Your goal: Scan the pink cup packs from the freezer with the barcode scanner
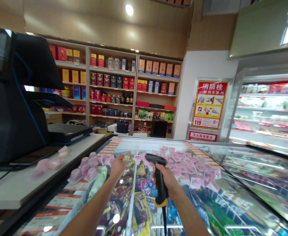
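My right hand [167,180] is wrapped round the grip of a black and yellow barcode scanner [161,186], its head tilted to the left and its cable hanging down. Beyond and right of it, a large heap of small pink cups [183,165] lies on the freezer's glass top [139,143], some with white barcode labels showing. My left hand [118,166] is over the glass with its fingers curled; what they hold, if anything, is hidden. Just left of that hand is a smaller group of pink cups [90,167].
A black checkout terminal [16,98] stands on the white counter [8,193] at left, with a few blurred pink cups [51,162] near its edge. Under the glass lie colourful packets [140,209]. Shelves of boxes [112,80] line the back; a lit fridge [267,111] is at right.
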The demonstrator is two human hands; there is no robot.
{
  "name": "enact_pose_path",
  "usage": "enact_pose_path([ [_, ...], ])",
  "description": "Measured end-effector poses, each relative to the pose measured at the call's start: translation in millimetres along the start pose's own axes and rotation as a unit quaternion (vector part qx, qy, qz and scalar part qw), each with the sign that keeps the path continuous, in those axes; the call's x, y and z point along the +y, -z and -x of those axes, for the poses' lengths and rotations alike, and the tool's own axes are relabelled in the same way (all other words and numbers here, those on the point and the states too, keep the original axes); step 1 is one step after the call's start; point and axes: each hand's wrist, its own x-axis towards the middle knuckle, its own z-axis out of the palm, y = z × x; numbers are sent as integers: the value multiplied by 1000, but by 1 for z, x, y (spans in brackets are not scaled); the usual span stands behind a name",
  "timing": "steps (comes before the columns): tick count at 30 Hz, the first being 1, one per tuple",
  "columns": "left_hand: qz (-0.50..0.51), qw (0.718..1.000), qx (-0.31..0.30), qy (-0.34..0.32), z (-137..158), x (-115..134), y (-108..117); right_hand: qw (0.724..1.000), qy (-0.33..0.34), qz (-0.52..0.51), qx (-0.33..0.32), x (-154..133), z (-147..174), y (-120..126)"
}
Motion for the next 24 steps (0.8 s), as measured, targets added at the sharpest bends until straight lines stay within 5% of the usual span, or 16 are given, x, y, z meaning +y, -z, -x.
enact_pose_path([
  [6, -96, 995, 29, -11, -11, -36, 46, 999, -20, 5, -34, 3, 2, -20],
  [24, -72, 995, -49, 48, -30, -50, 37, 994, 9, 76, -74, 13, 6, -52],
])
